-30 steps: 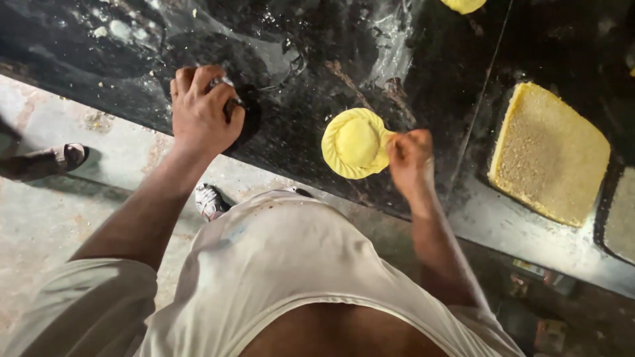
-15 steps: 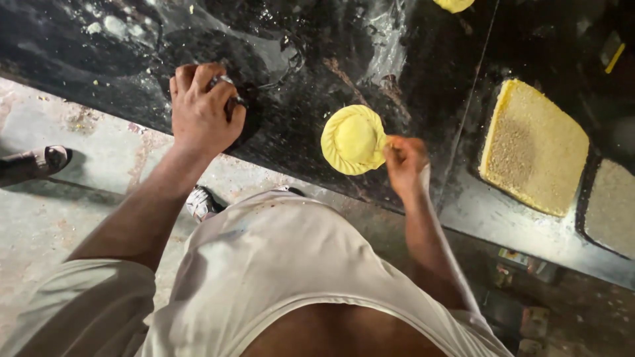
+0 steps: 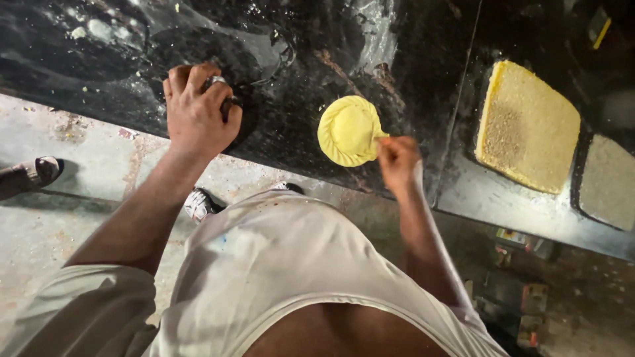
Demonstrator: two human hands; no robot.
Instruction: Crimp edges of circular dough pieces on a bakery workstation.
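A round yellow filled dough piece (image 3: 347, 129) with a crimped rim lies on the black stone counter (image 3: 284, 79). My right hand (image 3: 398, 162) pinches its right edge between fingertips. My left hand (image 3: 198, 112) rests fist-like on the counter near the front edge, closed around a small dark tool with a metal part showing between the fingers. Most of that tool is hidden by the hand.
A yellow square tray (image 3: 526, 125) of fine crumbs sits at the right, with a second pale one (image 3: 608, 182) beside it. Flour smears mark the counter. Another person's sandalled foot (image 3: 30, 175) stands on the concrete floor at left; my own shoe (image 3: 198, 203) is below the counter edge.
My right hand has slid slightly down and right along the dough's edge, still pinching it. The left hand has stayed put.
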